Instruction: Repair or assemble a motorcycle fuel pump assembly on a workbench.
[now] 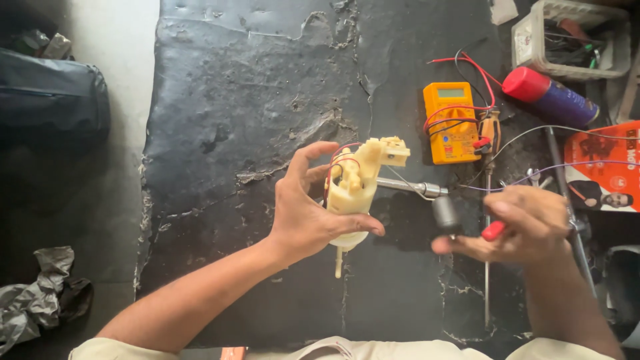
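Bright even daylight, glare on left floor, right hand (533, 227) motion-blurred.

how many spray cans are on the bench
1. The spray can, red cap and blue body, lies on its side at the top right beside the white basket. More could be hidden inside it.

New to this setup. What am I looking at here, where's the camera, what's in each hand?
There is no robot here: one camera worn on a person's head looks down at their two bare hands over a worn black work surface. The left hand grips a cream plastic assembly with red and black wires on it. The right hand holds a small dark cylinder and something with a red tip; it is blurred. On the surface lie an orange multimeter with its leads, a spray can with a red cap, and a white basket of odds and ends.
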